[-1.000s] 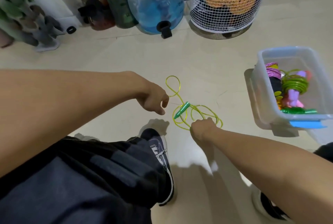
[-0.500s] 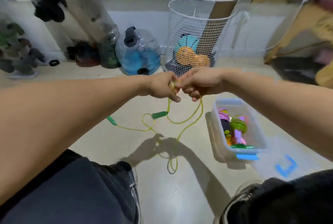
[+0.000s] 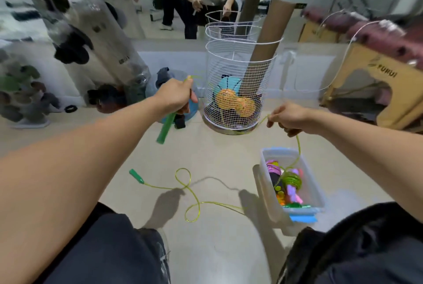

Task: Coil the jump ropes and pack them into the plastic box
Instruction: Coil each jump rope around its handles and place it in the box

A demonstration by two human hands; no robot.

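Note:
My left hand (image 3: pixel 175 97) grips one green handle (image 3: pixel 165 128) of a yellow-green jump rope, raised over the floor. My right hand (image 3: pixel 286 118) pinches the thin cord further along, up at the same height. From it the cord (image 3: pixel 194 194) drops past the plastic box and loops across the floor to the second green handle (image 3: pixel 136 176), which lies loose on the left. The clear plastic box (image 3: pixel 266 183) stands on the floor at the right and holds several coiled ropes, among them a green coil (image 3: pixel 291 180) and a pink one (image 3: pixel 272 167).
A white wire basket (image 3: pixel 238 71) with balls and a cardboard tube stands straight ahead. A blue water jug (image 3: pixel 194 109) sits behind my left hand. A wooden bench (image 3: pixel 375 82) is at the right, and my shoes and dark trousers fill the bottom.
My hands rose from the floor with the rope, met, then drew apart. The left now holds a handle, the right the cord, and the tangle has spread out into loose loops.

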